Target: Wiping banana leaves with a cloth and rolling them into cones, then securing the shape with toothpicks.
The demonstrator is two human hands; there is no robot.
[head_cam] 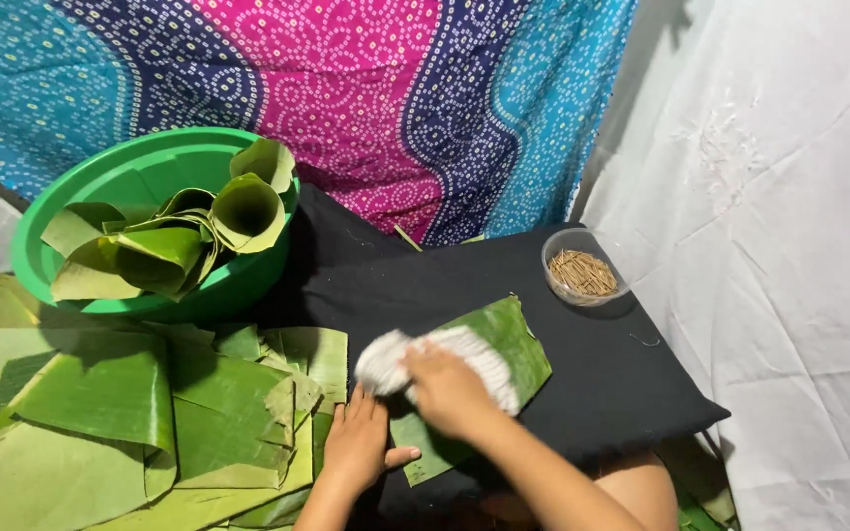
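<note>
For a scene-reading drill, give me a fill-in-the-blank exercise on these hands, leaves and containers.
1. The right hand presses a ____ cloth onto the leaf piece on the black cushion.
2. The left hand lies flat, fingers toward that ____.
3. The rolled leaves sit in a ____ basin.
4. The clear bowl holds thin ____.

Missing words: white; cloth; green; sticks

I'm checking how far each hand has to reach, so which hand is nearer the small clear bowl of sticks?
Right. The right hand with its white cloth lies below-left of the clear bowl; the left hand is farther left.
</note>
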